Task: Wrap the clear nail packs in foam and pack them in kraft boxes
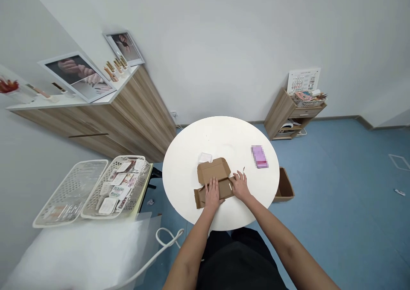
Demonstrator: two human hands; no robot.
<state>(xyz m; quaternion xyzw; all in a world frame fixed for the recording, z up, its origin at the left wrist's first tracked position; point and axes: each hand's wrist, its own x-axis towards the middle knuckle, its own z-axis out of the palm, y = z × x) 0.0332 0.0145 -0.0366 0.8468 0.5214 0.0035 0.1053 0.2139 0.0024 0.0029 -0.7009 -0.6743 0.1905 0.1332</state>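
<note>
Left of the round tabletop (pixel 221 132), a plastic basket (pixel 146 170) holds printed cards (pixel 119 191). On the tabletop, the left hand (pixel 212 194) and right hand (pixel 240 186) sit apart, both spread flat on an opened cardboard mailer (pixel 214 171), a white packet (pixel 205 157) just behind it. Further right lie a pink box (pixel 259 156), its surface blurred, then a cardboard box (pixel 284 186) on the floor (pixel 320 196).
</note>
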